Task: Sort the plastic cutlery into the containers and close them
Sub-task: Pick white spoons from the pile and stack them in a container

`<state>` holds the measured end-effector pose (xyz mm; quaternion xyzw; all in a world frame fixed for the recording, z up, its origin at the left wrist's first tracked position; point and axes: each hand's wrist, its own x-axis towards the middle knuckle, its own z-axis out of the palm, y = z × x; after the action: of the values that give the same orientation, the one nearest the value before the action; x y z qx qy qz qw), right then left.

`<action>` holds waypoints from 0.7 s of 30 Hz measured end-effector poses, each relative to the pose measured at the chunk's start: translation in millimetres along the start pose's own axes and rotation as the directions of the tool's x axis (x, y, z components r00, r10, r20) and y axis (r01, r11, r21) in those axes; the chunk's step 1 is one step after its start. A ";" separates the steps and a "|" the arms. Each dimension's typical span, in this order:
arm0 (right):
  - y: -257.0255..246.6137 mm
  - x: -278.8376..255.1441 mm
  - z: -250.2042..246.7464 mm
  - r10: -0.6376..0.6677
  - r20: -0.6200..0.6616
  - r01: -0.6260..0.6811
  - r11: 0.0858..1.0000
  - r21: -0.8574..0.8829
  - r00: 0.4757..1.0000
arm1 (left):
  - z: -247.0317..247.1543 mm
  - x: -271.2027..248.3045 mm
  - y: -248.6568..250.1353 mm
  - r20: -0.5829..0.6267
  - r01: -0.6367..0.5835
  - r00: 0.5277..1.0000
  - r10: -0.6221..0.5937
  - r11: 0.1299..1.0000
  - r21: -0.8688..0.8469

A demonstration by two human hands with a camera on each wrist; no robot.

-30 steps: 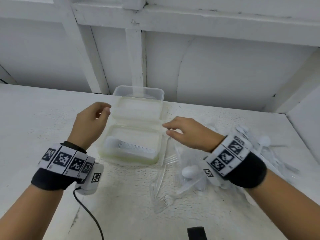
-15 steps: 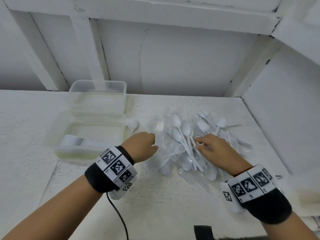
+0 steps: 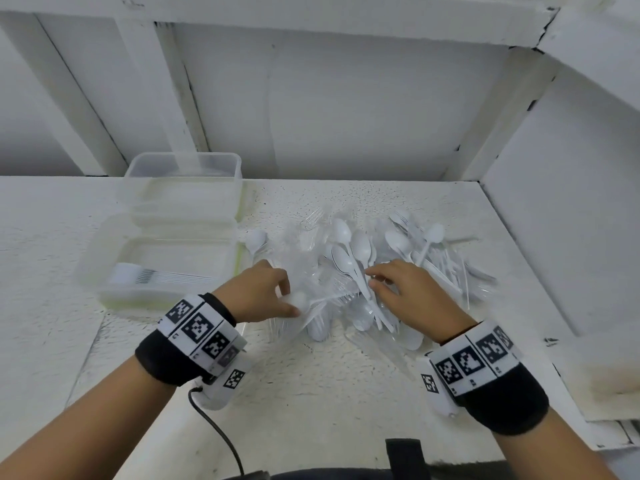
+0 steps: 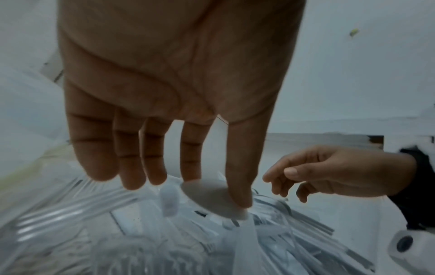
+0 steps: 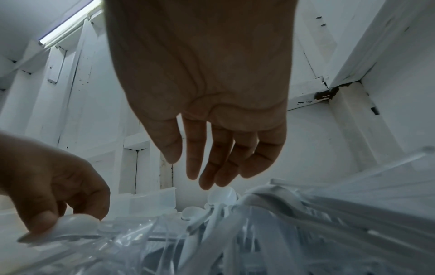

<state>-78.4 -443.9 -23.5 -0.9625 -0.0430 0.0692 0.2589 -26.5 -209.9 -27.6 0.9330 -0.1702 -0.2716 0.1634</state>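
Pinching white spoon (image 3: 298,299), left hand (image 3: 258,292).

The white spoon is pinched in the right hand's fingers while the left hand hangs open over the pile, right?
Not quite: the hands are swapped. The left hand pinches the white spoon by its bowl, as the left wrist view shows. The right hand hangs open over the pile, holding nothing.

The head camera looks down from above; both wrist cameras sit close under the palms, facing the shared heap of white and clear plastic cutlery (image 3: 367,271).
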 end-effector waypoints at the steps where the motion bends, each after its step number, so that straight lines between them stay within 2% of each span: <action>1: -0.2 2.0 1.2 -0.004 0.003 0.004 1.000 0.000 1.000 | -1.5 -0.8 -1.1 0.003 0.003 1.000 -0.003 1.000 -0.015; 4: -2.1 9.5 2.2 0.003 -0.002 -0.003 1.000 0.019 1.000 | -6.5 -1.7 -5.2 -0.036 0.000 0.999 -0.003 0.996 -0.090; 7: -3.0 21.9 -0.4 0.031 -0.020 -0.031 0.999 -0.032 0.999 | -13.4 -7.4 -8.8 -0.076 -0.034 0.997 0.019 0.980 -0.198; 9: -3.0 33.6 -3.4 0.059 -0.028 -0.061 0.994 -0.086 0.998 | -19.1 -13.9 -10.2 -0.163 -0.105 0.985 0.047 0.925 -0.366; 10: -2.9 39.8 -4.7 0.074 -0.037 -0.078 0.991 -0.111 0.997 | -21.7 -17.7 -9.7 -0.239 -0.167 0.970 0.051 0.852 -0.496; 12: -2.0 51.8 -4.7 0.101 -0.045 -0.107 0.982 -0.156 0.994 | -27.4 -23.5 -8.0 -0.401 -0.328 0.916 0.013 0.600 -0.729; 14: -2.6 60.6 -1.3 0.127 -0.010 -0.126 0.964 -0.235 0.992 | -33.7 -25.2 -7.0 -0.510 -0.457 0.859 -0.057 0.365 -0.811; 15: -3.0 63.6 1.5 0.135 0.016 -0.124 0.945 -0.301 0.991 | -36.5 -24.3 -6.6 -0.545 -0.498 0.833 -0.091 0.306 -0.812; 16: -3.6 65.8 4.6 0.138 0.036 -0.115 0.925 -0.363 0.990 | -38.5 -22.4 -6.0 -0.575 -0.526 0.809 -0.125 0.285 -0.801; 18: -5.3 67.6 8.4 0.122 0.045 -0.094 0.914 -0.395 0.992 | -41.1 -17.3 -2.9 -0.614 -0.550 0.769 -0.176 0.306 -0.777; 19: -5.9 68.2 9.3 0.111 0.045 -0.086 0.923 -0.375 0.993 | -41.0 -13.9 -1.2 -0.618 -0.544 0.763 -0.189 0.328 -0.772; 21: -6.7 68.8 9.9 0.085 0.044 -0.066 0.941 -0.333 0.995 | -38.5 -6.3 2.3 -0.594 -0.505 0.781 -0.192 0.366 -0.782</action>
<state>-12.4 -425.1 -36.2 -0.9908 -0.0245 0.0988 0.0892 -10.4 -201.1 7.0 0.6905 -0.0237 0.0087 0.7229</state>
